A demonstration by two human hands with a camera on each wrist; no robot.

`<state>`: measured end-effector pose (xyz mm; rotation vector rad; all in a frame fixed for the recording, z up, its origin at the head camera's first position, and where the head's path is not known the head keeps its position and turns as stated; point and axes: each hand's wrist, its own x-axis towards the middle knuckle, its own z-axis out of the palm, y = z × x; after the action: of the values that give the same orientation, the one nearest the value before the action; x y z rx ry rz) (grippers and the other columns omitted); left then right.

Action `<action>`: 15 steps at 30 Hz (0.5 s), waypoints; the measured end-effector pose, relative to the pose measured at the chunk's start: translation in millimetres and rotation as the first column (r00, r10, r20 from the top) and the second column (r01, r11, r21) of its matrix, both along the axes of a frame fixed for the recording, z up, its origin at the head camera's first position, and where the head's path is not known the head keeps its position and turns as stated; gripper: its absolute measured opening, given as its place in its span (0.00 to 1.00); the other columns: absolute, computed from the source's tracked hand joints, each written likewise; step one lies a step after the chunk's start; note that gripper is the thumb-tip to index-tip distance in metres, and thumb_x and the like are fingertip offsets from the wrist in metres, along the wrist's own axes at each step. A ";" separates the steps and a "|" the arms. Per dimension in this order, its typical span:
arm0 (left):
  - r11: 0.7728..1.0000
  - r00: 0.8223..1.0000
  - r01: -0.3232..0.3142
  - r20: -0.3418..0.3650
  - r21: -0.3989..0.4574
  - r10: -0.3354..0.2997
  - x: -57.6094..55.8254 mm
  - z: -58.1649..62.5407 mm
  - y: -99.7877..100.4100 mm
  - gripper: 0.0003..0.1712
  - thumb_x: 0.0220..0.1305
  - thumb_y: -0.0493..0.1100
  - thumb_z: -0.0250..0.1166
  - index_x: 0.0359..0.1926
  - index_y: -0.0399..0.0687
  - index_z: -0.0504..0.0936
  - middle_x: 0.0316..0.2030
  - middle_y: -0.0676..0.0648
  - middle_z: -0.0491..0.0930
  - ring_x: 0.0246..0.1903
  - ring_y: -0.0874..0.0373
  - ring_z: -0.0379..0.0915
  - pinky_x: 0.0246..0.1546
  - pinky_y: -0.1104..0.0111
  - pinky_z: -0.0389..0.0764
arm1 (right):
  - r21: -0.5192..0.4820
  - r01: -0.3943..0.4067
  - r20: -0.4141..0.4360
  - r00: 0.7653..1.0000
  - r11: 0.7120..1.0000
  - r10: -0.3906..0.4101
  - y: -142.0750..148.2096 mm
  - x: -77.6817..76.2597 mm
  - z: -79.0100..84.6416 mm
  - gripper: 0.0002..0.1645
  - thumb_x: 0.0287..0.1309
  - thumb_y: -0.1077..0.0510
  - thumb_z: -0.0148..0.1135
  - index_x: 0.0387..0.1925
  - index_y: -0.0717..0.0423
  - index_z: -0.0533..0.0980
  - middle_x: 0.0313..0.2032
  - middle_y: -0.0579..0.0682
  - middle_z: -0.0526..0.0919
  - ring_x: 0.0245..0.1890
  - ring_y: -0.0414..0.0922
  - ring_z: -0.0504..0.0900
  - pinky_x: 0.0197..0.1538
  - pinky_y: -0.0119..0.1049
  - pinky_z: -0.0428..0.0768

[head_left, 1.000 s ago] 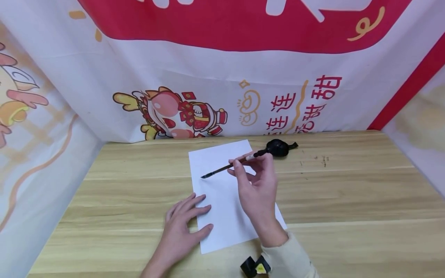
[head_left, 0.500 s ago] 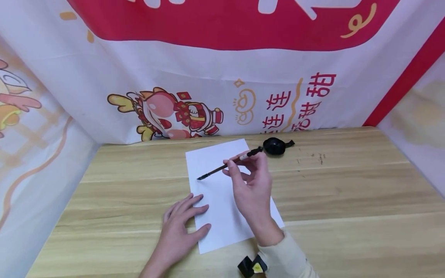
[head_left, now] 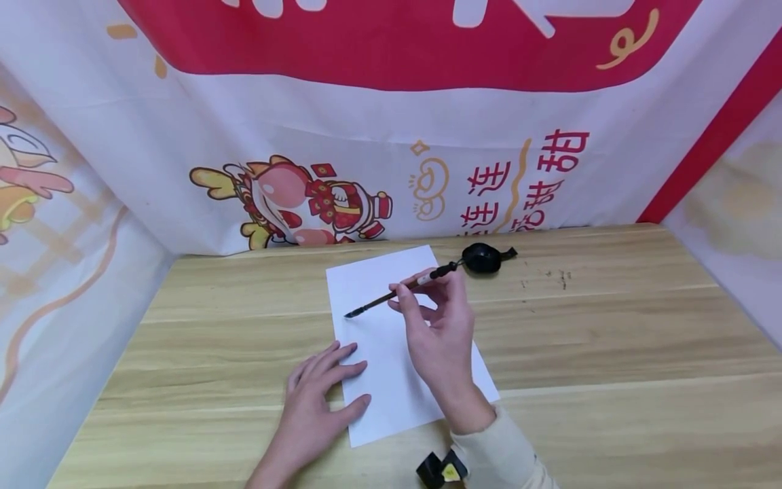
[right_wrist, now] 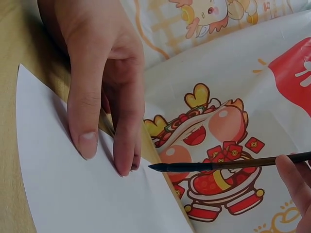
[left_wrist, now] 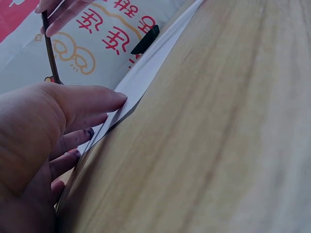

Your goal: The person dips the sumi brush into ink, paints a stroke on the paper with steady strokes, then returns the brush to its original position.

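Note:
My right hand (head_left: 441, 339) pinches a dark-handled writing brush (head_left: 374, 303) between thumb and fingers, slanted with its bristles toward the left. The dark brush tip (right_wrist: 165, 167) is close to the paper's left side; I cannot tell whether it touches. Under both hands lies a white sheet of paper (head_left: 391, 414), with no marks seen on it. Spread over its left edge, my left hand (head_left: 318, 407) rests with the fingers fairly straight. In the left wrist view the left thumb (left_wrist: 99, 98) lies along the sheet's edge, and dark smudges show on some fingertips.
Past the paper's upper right corner sits a round black object (head_left: 482, 259) with a short tab. Dark marks (head_left: 563, 278) stain the wooden table (head_left: 611, 339) beside it. A small black item with yellow (head_left: 432, 470) is near the right sleeve. Printed cloth (head_left: 342, 109) hangs behind.
The head view has shifted slightly. My right hand and the brush have moved a little left, the tip nearing the paper's left edge. My left hand has stayed on the paper.

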<state>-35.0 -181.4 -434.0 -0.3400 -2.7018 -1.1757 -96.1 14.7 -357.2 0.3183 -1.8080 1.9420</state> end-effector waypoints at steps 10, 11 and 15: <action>1.000 1.000 -0.002 -0.004 -0.016 0.002 -0.7 -0.8 0.3 0.25 0.54 0.45 0.83 0.55 0.56 0.91 0.71 0.52 0.81 0.76 0.41 0.70 0.74 0.41 0.52 | 0.004 -0.025 0.001 1.000 1.000 0.025 -2.5 0.7 -2.5 0.18 0.70 0.71 0.66 0.55 0.68 0.69 0.48 0.69 0.82 0.49 0.56 0.91 0.46 0.40 0.92; 1.000 1.000 -0.002 -0.007 -0.016 0.002 -0.7 -1.1 0.3 0.25 0.54 0.44 0.83 0.55 0.56 0.91 0.70 0.52 0.81 0.76 0.41 0.70 0.74 0.41 0.52 | 0.006 -0.026 0.003 1.000 1.000 0.026 -2.8 0.8 -2.7 0.18 0.71 0.71 0.65 0.55 0.68 0.69 0.48 0.69 0.83 0.49 0.56 0.91 0.46 0.41 0.92; 1.000 1.000 -0.004 -0.013 -0.016 0.004 0.2 -1.4 0.0 0.25 0.54 0.44 0.83 0.56 0.55 0.91 0.70 0.51 0.81 0.76 0.40 0.70 0.74 0.40 0.53 | 0.001 -0.032 0.012 0.999 0.999 0.032 -3.9 2.1 -3.1 0.17 0.71 0.71 0.65 0.55 0.67 0.69 0.48 0.67 0.83 0.49 0.54 0.91 0.46 0.41 0.92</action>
<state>-34.8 -181.4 -435.3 -0.3432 -2.7007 -1.1472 -94.0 10.8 -360.3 0.3379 -1.8220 1.9689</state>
